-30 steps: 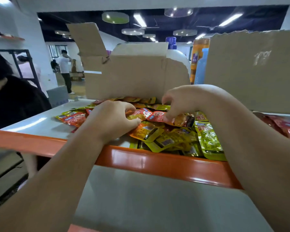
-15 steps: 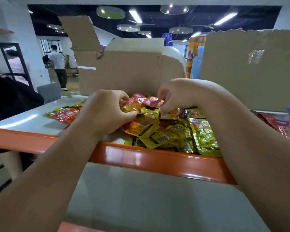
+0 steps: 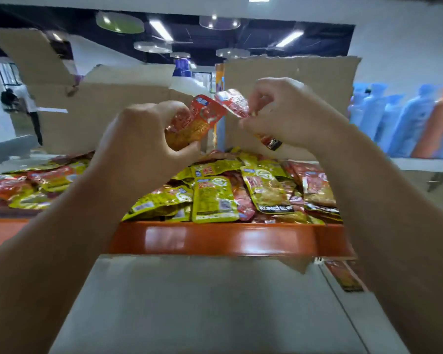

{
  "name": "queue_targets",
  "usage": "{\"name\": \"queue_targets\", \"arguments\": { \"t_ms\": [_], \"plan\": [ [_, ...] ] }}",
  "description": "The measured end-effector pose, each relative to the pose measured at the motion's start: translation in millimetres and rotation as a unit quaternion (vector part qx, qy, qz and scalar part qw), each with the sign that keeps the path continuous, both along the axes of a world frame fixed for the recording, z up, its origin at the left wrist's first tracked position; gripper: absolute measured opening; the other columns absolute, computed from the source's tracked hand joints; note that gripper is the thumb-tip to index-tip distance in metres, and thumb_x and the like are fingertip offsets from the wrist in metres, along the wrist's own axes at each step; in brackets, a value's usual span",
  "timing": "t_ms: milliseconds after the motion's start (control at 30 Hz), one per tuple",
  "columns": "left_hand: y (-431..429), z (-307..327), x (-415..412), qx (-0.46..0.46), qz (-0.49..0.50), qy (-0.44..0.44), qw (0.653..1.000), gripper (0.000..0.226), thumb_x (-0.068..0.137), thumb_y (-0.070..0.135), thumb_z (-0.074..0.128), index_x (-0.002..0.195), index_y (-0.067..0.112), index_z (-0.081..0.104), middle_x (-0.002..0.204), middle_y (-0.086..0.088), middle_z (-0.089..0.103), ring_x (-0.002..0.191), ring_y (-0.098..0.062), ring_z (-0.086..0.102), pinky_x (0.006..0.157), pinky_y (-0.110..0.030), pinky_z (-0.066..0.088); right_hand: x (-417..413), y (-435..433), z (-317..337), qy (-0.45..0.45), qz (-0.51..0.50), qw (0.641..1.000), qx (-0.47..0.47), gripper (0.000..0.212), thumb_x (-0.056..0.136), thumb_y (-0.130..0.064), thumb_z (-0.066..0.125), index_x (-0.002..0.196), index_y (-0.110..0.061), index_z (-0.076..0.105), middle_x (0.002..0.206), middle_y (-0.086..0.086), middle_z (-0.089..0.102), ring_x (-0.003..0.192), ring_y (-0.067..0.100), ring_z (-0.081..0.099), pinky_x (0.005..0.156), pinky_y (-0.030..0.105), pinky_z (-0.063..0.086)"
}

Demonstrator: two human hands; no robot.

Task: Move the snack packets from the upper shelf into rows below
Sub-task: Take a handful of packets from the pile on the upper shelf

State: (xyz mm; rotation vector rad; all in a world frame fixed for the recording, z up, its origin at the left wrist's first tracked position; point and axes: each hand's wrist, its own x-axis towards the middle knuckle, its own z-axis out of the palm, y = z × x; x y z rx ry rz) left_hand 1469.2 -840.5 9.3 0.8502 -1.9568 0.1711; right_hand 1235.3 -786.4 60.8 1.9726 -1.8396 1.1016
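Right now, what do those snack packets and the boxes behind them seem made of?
The snack packets look like glossy plastic film: they glint and crinkle. The boxes seem matt brown cardboard, with ragged torn edges.

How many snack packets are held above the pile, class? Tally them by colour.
Red: 2, the left packet gripped by the left hand and the right packet pinched by the right hand.
Yellow-green: 0 held; those lie in the pile.
Total: 2.
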Motion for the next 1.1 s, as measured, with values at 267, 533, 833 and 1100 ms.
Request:
{"name": "queue_targets", "arguments": {
  "t_ms": [267, 533, 833, 1100],
  "plan": [
    [96, -1, -152, -0.004, -0.115, 0.021, 0.993, 0.037, 0.075, 0.052, 0.073, 0.100, 0.027, 0.062, 0.088, 0.004, 0.067, 0.075, -0.018, 0.067, 0.069, -0.041, 0.058, -147, 132, -6, -0.011, -0.088, 0.996, -0.023, 0.021, 0.077, -0.034, 0.076, 0.083, -0.016, 0.068, 0.088, -0.003, 0.069, 0.078, 0.012, 0.060, 0.065, 0.023, 0.042],
    [196, -21, -307, -0.036, -0.165, -0.018, 0.985, 0.040, 0.075, 0.053, 0.072, 0.099, 0.022, 0.064, 0.087, 0.005, 0.066, 0.085, -0.022, 0.058, 0.069, -0.029, 0.035, -281, 257, -50, -0.106, -0.125, 0.986, 0.003, 0.018, 0.080, -0.025, 0.079, 0.081, -0.014, 0.064, 0.070, 0.001, 0.064, 0.050, 0.006, 0.057, 0.049, 0.022, 0.047],
    [269, -54, -442, 0.047, -0.214, -0.045, 0.975, 0.033, 0.080, 0.050, 0.072, 0.101, 0.027, 0.062, 0.088, 0.006, 0.064, 0.083, -0.021, 0.058, 0.070, -0.033, 0.046, -384, 357, -92, -0.131, -0.204, 0.967, 0.078, 0.020, 0.080, -0.035, 0.077, 0.085, -0.021, 0.064, 0.074, -0.001, 0.071, 0.055, 0.009, 0.069, 0.055, 0.032, 0.059],
    [273, -117, -527, 0.106, -0.218, -0.056, 0.969, 0.036, 0.082, 0.048, 0.074, 0.108, 0.025, 0.064, 0.094, 0.006, 0.065, 0.084, -0.017, 0.057, 0.066, -0.029, 0.038, -453, 373, -141, -0.120, -0.282, 0.943, 0.133, 0.020, 0.081, -0.038, 0.075, 0.087, -0.024, 0.062, 0.085, -0.009, 0.065, 0.070, 0.003, 0.059, 0.054, 0.025, 0.041]
  ]
}}
